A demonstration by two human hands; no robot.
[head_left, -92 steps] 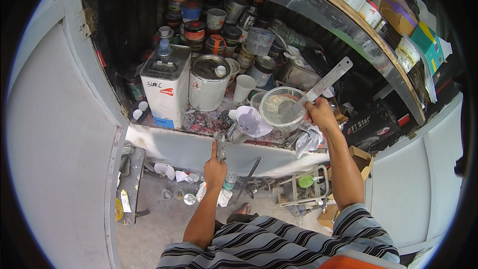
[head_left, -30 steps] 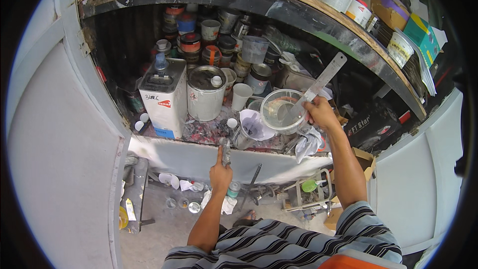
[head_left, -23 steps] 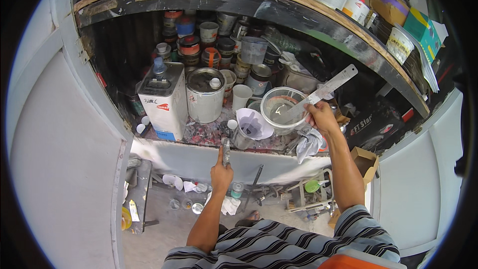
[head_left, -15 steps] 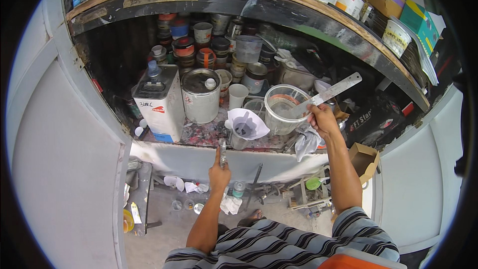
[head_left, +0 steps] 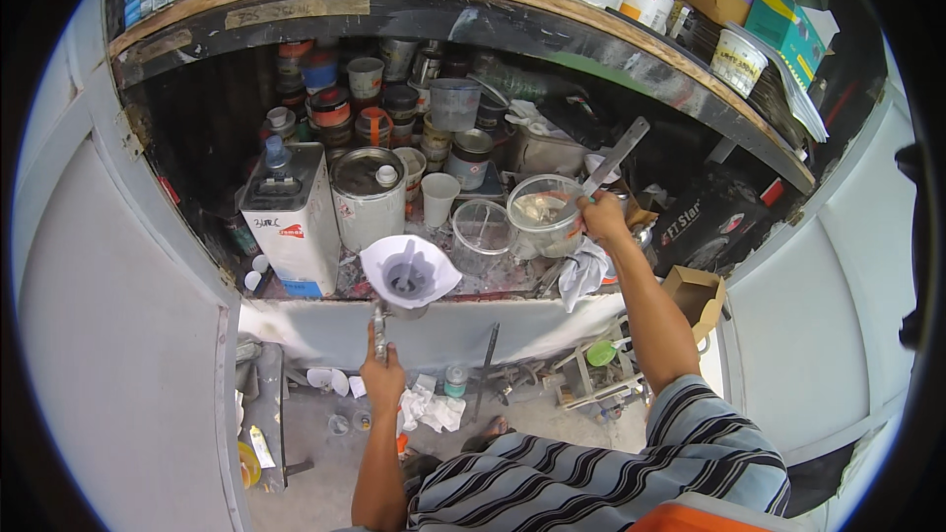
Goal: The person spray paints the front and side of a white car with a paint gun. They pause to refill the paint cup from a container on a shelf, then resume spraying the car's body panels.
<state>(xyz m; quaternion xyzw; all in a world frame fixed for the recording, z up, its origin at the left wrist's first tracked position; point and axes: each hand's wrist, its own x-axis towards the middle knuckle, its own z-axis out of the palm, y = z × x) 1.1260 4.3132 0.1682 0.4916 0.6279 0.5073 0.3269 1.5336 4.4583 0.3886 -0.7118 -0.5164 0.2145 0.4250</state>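
Observation:
My left hand [head_left: 382, 365] is closed around the metal handle of a spray gun [head_left: 380, 331]. A white paper strainer [head_left: 439, 272], grey and wet-looking inside, sits in the gun's cup at the shelf's front edge. My right hand [head_left: 603, 217] pinches a flat metal stirring stick [head_left: 621, 150] at the rim of a clear plastic tub [head_left: 540, 236]. The stick's lower end slants into the tub. Whether my fingers also grip the tub's rim I cannot tell. Left of the tub stands a clear plastic cup [head_left: 481, 254], with a white cup [head_left: 439, 199] behind it.
A rectangular can [head_left: 296, 227] and a round tin [head_left: 371, 212] stand left on the paint-stained shelf. Stacked tins fill the back. A crumpled cloth [head_left: 583, 271] hangs over the front edge. An overhead shelf [head_left: 434, 2] holds containers. An open cardboard box [head_left: 696, 298] lies right.
My left hand has moved left and slightly nearer with the spray gun and strainer, uncovering the clear cup. The view has shifted; my right hand still holds the stick at the tub.

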